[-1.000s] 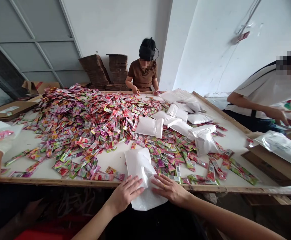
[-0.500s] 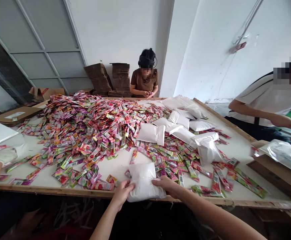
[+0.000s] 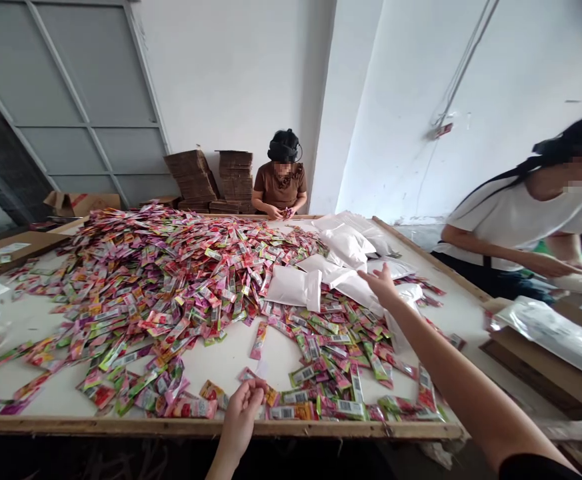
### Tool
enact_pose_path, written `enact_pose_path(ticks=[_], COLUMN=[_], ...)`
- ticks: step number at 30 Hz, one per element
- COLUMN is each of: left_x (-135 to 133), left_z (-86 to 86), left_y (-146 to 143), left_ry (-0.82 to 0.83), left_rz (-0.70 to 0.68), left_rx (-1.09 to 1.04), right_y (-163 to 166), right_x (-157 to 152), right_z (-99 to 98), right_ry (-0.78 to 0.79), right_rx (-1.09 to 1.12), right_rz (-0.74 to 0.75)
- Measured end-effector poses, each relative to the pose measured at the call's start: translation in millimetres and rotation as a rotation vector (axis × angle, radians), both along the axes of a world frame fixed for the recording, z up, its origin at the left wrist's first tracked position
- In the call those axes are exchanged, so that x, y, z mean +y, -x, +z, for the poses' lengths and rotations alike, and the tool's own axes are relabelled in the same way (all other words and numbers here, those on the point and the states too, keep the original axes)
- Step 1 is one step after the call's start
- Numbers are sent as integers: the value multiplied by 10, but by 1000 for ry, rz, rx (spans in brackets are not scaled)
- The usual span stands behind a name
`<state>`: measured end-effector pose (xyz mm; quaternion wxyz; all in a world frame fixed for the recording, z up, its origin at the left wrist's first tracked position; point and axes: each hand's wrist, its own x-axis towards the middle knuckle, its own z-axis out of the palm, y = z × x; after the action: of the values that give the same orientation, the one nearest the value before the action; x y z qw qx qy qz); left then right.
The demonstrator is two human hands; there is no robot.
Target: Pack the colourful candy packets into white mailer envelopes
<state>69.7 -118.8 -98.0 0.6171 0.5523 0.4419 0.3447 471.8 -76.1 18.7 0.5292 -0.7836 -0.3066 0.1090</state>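
Observation:
My right hand (image 3: 383, 285) reaches out over the white plastic mailer bags, fingers spread and nothing seen in it. Beneath and beside it lie several filled bags, one flat white bag (image 3: 295, 287) nearest the middle and another puffed bag (image 3: 345, 245) farther back. My left hand (image 3: 243, 415) is at the table's front edge, its fingers curled and pressed together. Whether it holds something small cannot be made out. Around it lie small colourful snack sachets (image 3: 193, 407), pink, green and orange, which rise into a large heap (image 3: 171, 267) behind.
A wooden rim (image 3: 121, 427) edges the table. At right stands a cardboard box (image 3: 535, 363) with clear plastic on top; a person in a white shirt (image 3: 515, 220) leans near it. Another person (image 3: 281, 183) handles sachets across the table. Flat cardboard (image 3: 15, 250) lies at left.
The white bag that both hands held at the front edge has left them. My right hand has moved forward over the bags; my left stayed near the edge. The view has shifted.

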Motion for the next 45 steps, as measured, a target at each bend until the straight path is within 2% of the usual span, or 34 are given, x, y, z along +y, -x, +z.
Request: enact_pose_path(ticks=[2, 4, 5, 7, 8, 11, 14, 17, 19, 21, 24, 26, 28, 32, 35, 37, 40, 42, 45], left_x=[-25, 54, 132, 329, 427, 599, 553, 498, 579, 750, 1000, 1066, 1045, 950, 1017, 1126, 1257, 1259, 1154], left_z=[-11, -9, -14, -60, -108, -336, -554, -574, -462, -314, -174, -183, -253, -378, -303, -183, -25, 3, -57], left_y=[24, -9, -65, -260, -385, -728, -802, -579, -385, -264, -295, -397, -464, -306, -129, -167, -511, -790, -990], left_ry=[-112, -251, -334, -494, -550, -590, -580, -547, -527, -530, -548, -550, -553, -578, -596, -596, -651, -690, -685], left_rz=[-58, -81, -101, -159, -181, -175, -124, -106, -144, -163, -96, -36, -6, -54, -81, -138, -418, -576, -615], left_rx=[117, 276, 358, 531, 628, 962, 1153, 1170, 1105, 1045, 1059, 1100, 1123, 1103, 1062, 988, 847, 834, 881], right_y=[59, 322, 501, 886, 1064, 1447, 1571, 1510, 1421, 1340, 1324, 1397, 1485, 1455, 1243, 1146, 1216, 1365, 1555], right_x=[-155, -337, -412, -496, -507, -484, -529, -617, -578, -406, -5, 215, 315, 206, 100, 93, 140, 153, 83], right_z=[-340, -782, -1002, -1371, -1506, -1709, -1716, -1594, -1436, -1248, -1058, -1071, -1184, -1378, -1285, -1180, -1138, -1210, -1366], right_ry=[185, 386, 482, 618, 638, 619, 583, 524, 419, 318, 342, 400, 449, 494, 472, 444, 423, 440, 477], right_rx=[-225, -397, -431, -512, -568, -673, -660, -582, -506, -429, -351, -339, -335, -290, -263, -270, -286, -310, -331], right_rz=[156, 451, 527, 554, 527, 474, 619, 768, 736, 617, 504, 522, 552, 578, 527, 507, 586, 681, 778])
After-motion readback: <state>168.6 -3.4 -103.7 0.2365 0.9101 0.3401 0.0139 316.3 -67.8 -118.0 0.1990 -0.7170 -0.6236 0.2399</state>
